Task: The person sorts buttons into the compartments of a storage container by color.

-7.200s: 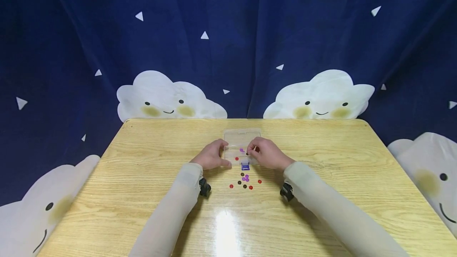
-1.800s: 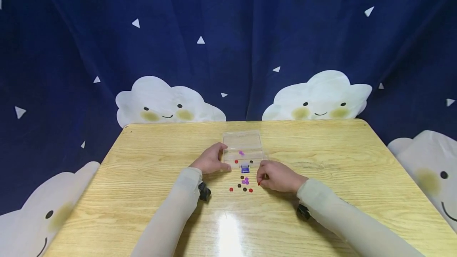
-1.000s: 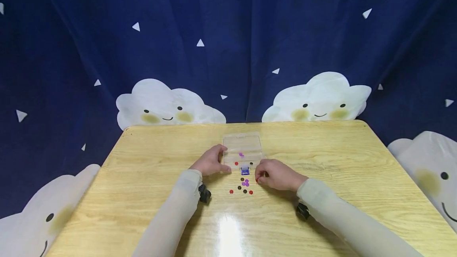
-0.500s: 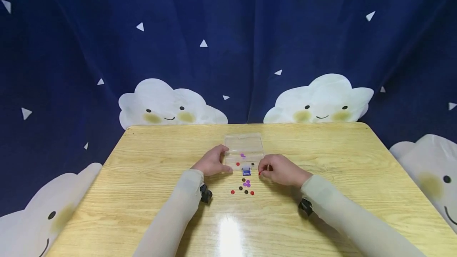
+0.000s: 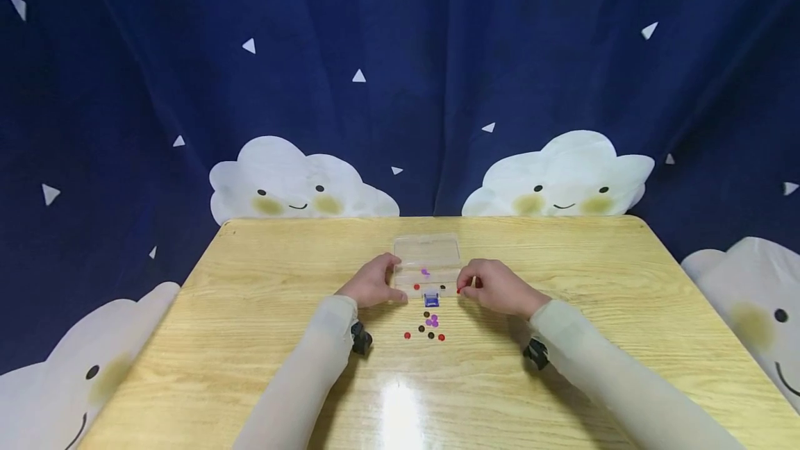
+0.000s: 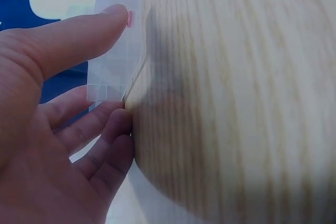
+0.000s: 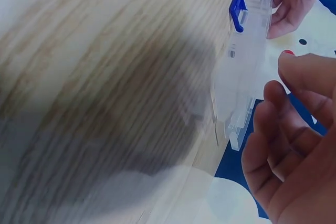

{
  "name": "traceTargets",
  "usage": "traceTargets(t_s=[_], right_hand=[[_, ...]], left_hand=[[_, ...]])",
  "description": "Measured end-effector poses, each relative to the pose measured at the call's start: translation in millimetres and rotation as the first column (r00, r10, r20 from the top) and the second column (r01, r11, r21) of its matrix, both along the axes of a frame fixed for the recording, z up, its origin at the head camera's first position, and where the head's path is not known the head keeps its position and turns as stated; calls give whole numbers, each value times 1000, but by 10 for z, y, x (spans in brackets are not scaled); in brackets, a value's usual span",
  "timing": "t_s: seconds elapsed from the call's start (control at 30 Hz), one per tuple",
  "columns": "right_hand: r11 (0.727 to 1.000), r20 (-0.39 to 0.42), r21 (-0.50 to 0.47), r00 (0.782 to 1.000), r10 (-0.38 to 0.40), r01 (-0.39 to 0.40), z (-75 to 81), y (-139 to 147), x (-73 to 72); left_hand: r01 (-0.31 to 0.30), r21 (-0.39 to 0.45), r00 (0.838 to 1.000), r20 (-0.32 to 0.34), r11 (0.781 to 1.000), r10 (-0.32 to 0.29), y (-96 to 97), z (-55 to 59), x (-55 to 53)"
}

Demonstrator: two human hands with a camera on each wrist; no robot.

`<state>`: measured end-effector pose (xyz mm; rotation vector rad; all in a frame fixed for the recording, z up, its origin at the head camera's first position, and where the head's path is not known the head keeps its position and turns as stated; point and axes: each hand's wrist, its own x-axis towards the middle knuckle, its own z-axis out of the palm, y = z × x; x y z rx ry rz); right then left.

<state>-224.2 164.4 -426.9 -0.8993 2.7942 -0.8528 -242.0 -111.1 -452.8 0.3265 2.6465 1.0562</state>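
The left hand (image 5: 375, 283) is gripping the open, transparent plastic box (image 5: 428, 251) at its nine o'clock end, thumb and fingers spanning it. The right hand (image 5: 496, 287) is pinching a small round red piece (image 5: 459, 291) at the box's four o'clock corner. Loose round red, black and purple pieces (image 5: 435, 324) are lying on the light wood-grain table (image 5: 281, 262) at six o'clock, past the box's blue latch (image 5: 431, 300).
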Motion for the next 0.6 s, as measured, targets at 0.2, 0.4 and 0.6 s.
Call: traceTargets(t_s=[0.2,0.4,0.6], right_hand=[[1000,-18,-19,1000,-18,18,2,0,-84],[999,-27,-28,999,-25,24,46,-51,-139],[999,-24,-26,999,-31,30,80,-117,-194]], left_hand=[[3,5,1000,9,1000,-3,12,38,15],[8,4,1000,6,1000,-8,9,51,27],[7,5,1000,5,1000,-7,-1,57,36]])
